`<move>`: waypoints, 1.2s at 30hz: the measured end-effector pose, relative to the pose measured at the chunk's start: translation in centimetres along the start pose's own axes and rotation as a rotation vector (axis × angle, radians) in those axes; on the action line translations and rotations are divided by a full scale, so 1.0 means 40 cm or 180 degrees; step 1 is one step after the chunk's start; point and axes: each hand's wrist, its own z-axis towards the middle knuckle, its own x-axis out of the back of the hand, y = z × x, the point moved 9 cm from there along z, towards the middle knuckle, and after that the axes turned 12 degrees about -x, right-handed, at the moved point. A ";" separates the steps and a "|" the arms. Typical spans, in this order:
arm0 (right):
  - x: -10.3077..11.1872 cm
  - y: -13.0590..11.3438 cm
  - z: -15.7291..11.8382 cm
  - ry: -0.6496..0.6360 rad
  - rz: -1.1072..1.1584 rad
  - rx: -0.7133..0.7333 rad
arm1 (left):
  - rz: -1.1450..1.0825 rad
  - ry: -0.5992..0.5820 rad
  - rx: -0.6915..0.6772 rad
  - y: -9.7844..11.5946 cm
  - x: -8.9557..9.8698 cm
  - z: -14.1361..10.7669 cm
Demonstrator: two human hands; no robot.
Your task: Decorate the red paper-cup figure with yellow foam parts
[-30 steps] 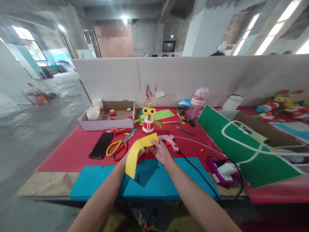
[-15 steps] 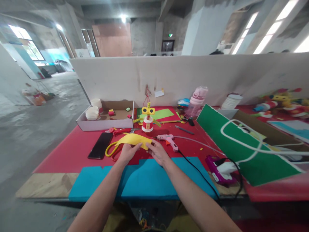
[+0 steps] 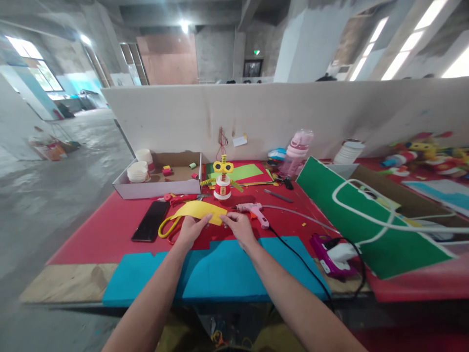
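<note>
A curved strip of yellow paper [image 3: 198, 209] is held above the red tabletop. My left hand [image 3: 193, 231] grips its lower edge between thumb and fingers. At the strip's right end, my right hand [image 3: 239, 227] pinches the corner. Yellow-handled scissors [image 3: 165, 230] lie partly under the paper. Just behind the strip stands a small figure [image 3: 223, 188] with a red and white cup body, yellow eyes and coiled arms. A pink glue gun [image 3: 258, 213] rests right of the paper, near my right hand.
A black phone [image 3: 150, 221] lies left. An open box [image 3: 157, 189] with paper cups stands behind it. At right are a purple power strip [image 3: 331, 256] and a green board [image 3: 361, 220]. Blue foam [image 3: 227, 274] lines the front edge.
The view has shifted slightly. My right hand's fingers have closed more on the corner of the yellow paper, and the paper's right end sits a little flatter.
</note>
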 end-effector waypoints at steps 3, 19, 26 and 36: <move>-0.004 -0.008 -0.003 -0.0039 -0.0091 0.0063 | -0.0019 0.0046 0.0034 -0.008 0.004 0.000; 0.008 0.014 0.007 0.0086 0.0582 -0.0248 | 0.0055 0.0041 -0.0137 -0.023 0.010 0.006; 0.007 0.021 0.010 0.0039 0.0640 -0.0282 | 0.0226 -0.0078 -0.0059 -0.009 0.000 0.001; -0.075 0.051 -0.011 -0.0825 0.0428 -0.0693 | 0.0074 0.0136 -0.0218 0.010 0.003 0.003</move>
